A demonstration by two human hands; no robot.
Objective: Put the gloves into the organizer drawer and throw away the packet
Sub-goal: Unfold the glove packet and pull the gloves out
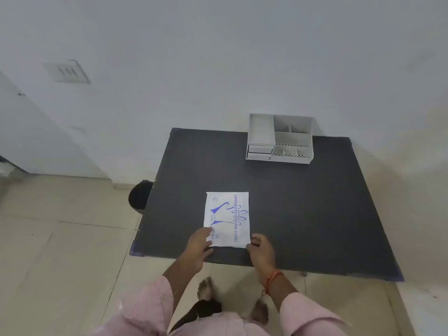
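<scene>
Packet (227, 219) reading "DISPOSABLE POLYETHYLENE GLOVES", lying flat on desk (303, 202) near front edge. Left hand (197, 248) fingers spread, touching packet corner; right hand (261, 251) resting beside, ungripping. Organizer (280, 139) sitting at rear, compartments showing no contents.

Dark table (303, 202): glove packet (227, 218) flat near front edge, white organizer (280, 140) at back.

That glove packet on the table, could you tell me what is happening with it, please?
A person's left hand and right hand reach for the near edge of the glove packet, which lies flat and apparently unopened on the dark table. The grey organizer sits at the far edge, and a black bin stands beside the table.
</scene>
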